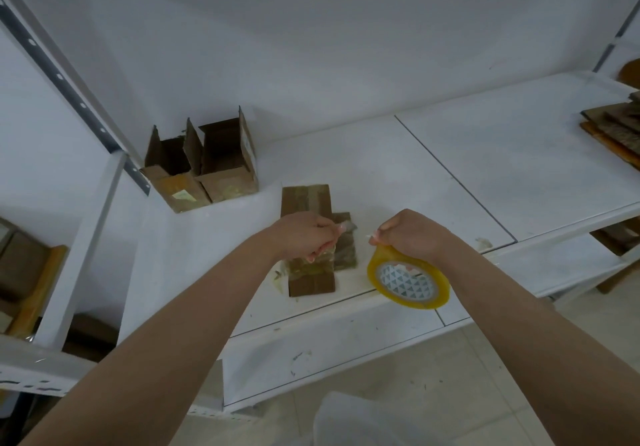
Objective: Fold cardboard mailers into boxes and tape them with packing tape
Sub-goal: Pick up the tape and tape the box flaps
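Person, head view: 2 bare forearms, no sleeves in frame, no watch, bracelet or rings showing; left hand point(304, 236) and right hand point(412, 234) ungloved; fingers point(375, 236) with longish, pale-tipped nails

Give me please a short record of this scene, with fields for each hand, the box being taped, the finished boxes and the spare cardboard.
left hand: left hand pinches a clear tape strip over the box
right hand: right hand grips the yellow tape roll, lifted off the shelf
box in work: cardboard box lies on the white shelf, below the left hand
finished boxes: two open boxes stand side by side at the back left, flaps up
spare cardboard: flat cardboard stack at the far right of the shelf
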The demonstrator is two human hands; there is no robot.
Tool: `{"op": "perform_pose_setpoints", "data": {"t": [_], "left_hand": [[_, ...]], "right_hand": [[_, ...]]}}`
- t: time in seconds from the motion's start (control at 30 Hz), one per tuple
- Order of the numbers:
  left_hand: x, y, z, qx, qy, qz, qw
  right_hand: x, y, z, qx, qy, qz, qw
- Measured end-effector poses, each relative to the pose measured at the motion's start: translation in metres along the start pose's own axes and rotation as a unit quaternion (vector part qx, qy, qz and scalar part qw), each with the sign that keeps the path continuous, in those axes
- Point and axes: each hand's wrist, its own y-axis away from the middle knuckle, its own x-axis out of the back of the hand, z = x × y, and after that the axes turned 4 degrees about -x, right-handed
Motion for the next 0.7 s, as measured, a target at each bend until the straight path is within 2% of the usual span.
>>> {"op": "perform_pose_setpoints", "data": {"t": [0.13, 0.27, 0.33, 0.37, 0.43, 0.5, 0.53, 0.57, 0.63, 0.7], "left_hand": [[-0.001, 0.002, 0.018, -0.013, -0.179, -0.007, 0.984], [-0.014, -0.007, 0.034, 0.024, -0.340, 0.016, 0.940], [-0.012, -0.007, 0.033, 0.015, -0.313, 0.005, 0.950], [-0.008, -0.004, 0.028, 0.009, -0.247, -0.008, 0.969], [0.003, 0.006, 0.018, 0.022, -0.040, -0.019, 0.999], [0.007, 0.013, 0.008, 0.038, 0.126, 0.037, 0.991], [0.006, 0.011, 0.003, 0.052, 0.155, 0.088, 0.983], [0.001, 0.008, 0.001, 0.070, 0.143, 0.141, 0.977], [-0.011, -0.002, 0.001, 0.107, 0.014, 0.218, 0.970], [-0.023, -0.009, 0.009, 0.131, -0.141, 0.237, 0.952]], "right_hand": [[-0.001, 0.001, -0.002, 0.006, 0.050, 0.042, 0.998], [0.000, 0.003, -0.003, 0.018, 0.065, 0.051, 0.996], [0.004, 0.002, 0.003, 0.005, 0.045, 0.051, 0.998], [0.007, 0.002, 0.007, -0.005, 0.042, 0.055, 0.998], [0.013, 0.003, 0.018, -0.027, 0.048, 0.062, 0.997], [0.015, 0.002, 0.025, -0.042, 0.035, 0.061, 0.997], [0.015, 0.002, 0.027, -0.045, 0.027, 0.060, 0.997], [0.015, 0.001, 0.028, -0.047, 0.024, 0.059, 0.997], [0.013, -0.001, 0.028, -0.047, 0.022, 0.058, 0.997], [0.012, -0.003, 0.028, -0.044, 0.021, 0.061, 0.997]]}}
